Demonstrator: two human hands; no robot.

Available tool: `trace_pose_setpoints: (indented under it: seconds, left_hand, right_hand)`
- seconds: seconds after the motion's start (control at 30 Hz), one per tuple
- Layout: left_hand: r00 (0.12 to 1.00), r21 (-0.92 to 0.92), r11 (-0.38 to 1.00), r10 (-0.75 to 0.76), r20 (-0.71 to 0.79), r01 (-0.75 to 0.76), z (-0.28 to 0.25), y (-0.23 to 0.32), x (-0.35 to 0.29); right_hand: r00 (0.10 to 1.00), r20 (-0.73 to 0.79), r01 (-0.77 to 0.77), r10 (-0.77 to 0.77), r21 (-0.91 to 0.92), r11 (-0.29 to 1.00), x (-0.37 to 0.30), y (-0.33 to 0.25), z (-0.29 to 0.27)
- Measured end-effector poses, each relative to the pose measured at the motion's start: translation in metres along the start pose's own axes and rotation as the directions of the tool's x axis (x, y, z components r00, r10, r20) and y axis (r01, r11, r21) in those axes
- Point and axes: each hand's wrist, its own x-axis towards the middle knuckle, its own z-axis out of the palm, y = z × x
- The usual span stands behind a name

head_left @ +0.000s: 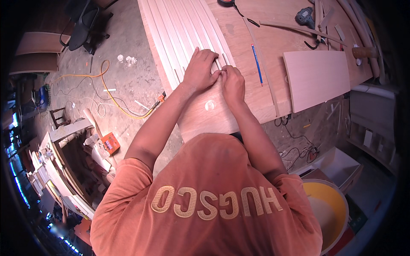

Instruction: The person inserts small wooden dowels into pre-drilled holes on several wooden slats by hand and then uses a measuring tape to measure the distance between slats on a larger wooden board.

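A pale wooden panel point(188, 25) carries several long, thin strips running away from me. My left hand point(200, 70) rests across them, its fingers bent and its thumb stretched toward my other hand. Between the two hands shows the near end of a thin wooden strip point(218, 64). My right hand point(233, 84) is closed, its thumb and fingertips pinching at that strip's end. My left fingers curve round the same strip from the other side; the exact contact is partly hidden. Just in front of my wrists, a pale round mark point(210, 105) shows on the wood.
On the bench to the right lie a blue pencil point(256, 65), a flat board point(317, 79), a drill point(305, 17), a mallet point(365, 52) and a tape measure point(226, 2). A yellow hose point(104, 76) crosses the floor at left. A yellow tub point(331, 209) stands at lower right.
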Motion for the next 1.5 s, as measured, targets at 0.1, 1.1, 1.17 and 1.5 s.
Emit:
trace_pose_setpoints:
  seconds: [0.1,1.1,1.17,1.5]
  left_hand:
    - [1.0,0.024,1.0,-0.005,0.02,0.004,-0.003,0.002,0.0]
    - [0.995,-0.05,0.999,0.002,-0.096,-0.007,-0.017,-0.008,-0.013]
    - [0.994,0.051,0.997,0.064,-0.093,-0.06,-0.026,-0.019,-0.022]
    - [0.991,-0.004,0.993,0.118,-0.059,-0.118,-0.02,-0.019,-0.028]
  right_hand:
    - [1.0,0.022,-0.012,0.013,-0.031,0.999,-0.002,-0.004,-0.006]
    - [0.984,-0.014,-0.173,0.176,0.124,0.977,-0.068,0.036,-0.052]
    - [0.992,-0.016,-0.12,0.128,0.243,0.963,-0.058,0.022,-0.047]
    - [0.989,-0.122,-0.067,0.08,0.107,0.992,-0.021,-0.015,0.013]
